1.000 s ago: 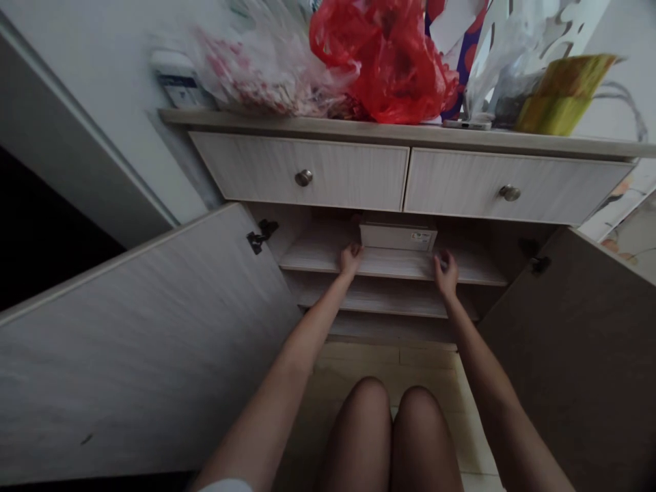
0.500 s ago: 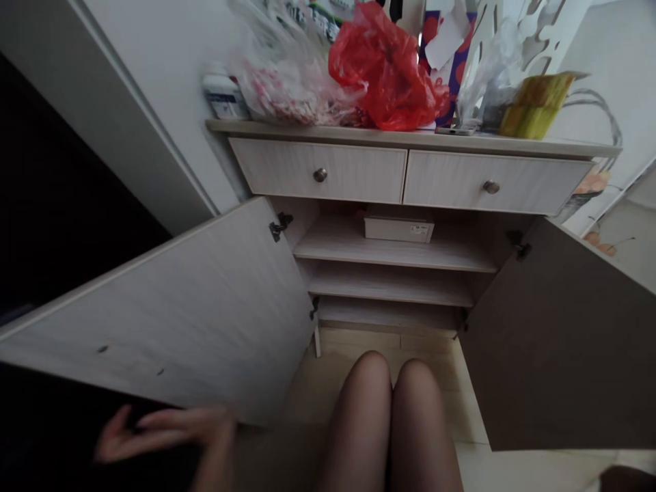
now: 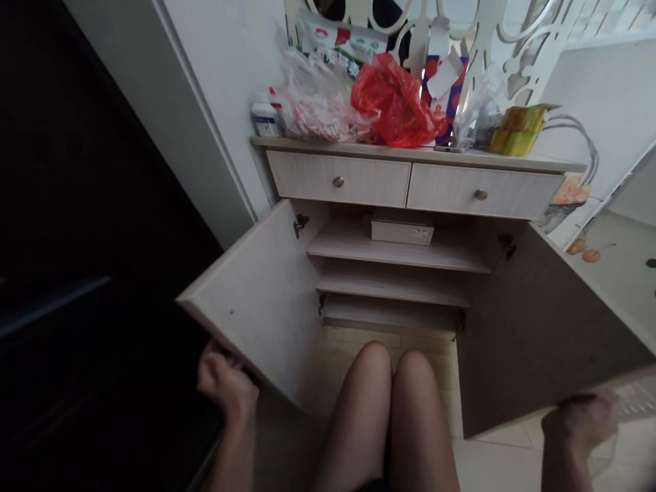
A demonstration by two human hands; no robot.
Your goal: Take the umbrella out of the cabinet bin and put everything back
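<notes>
**Both cabinet doors gripped at their edges**

The right hand (image 3: 581, 422) is blurred and partly behind the right door (image 3: 538, 328), fingers curled over its near edge. The left hand (image 3: 225, 383) sits in deep shadow, fingers wrapped round the outer edge of the left door (image 3: 266, 307). Both doors stand wide open. Inside the cabinet, a flat white box (image 3: 402, 229) lies on the top shelf (image 3: 348, 246), towards the back; its label is too small to read. On the cabinet top, a red bag (image 3: 397, 102) sits among plastic bags, contents unclear.
</notes>
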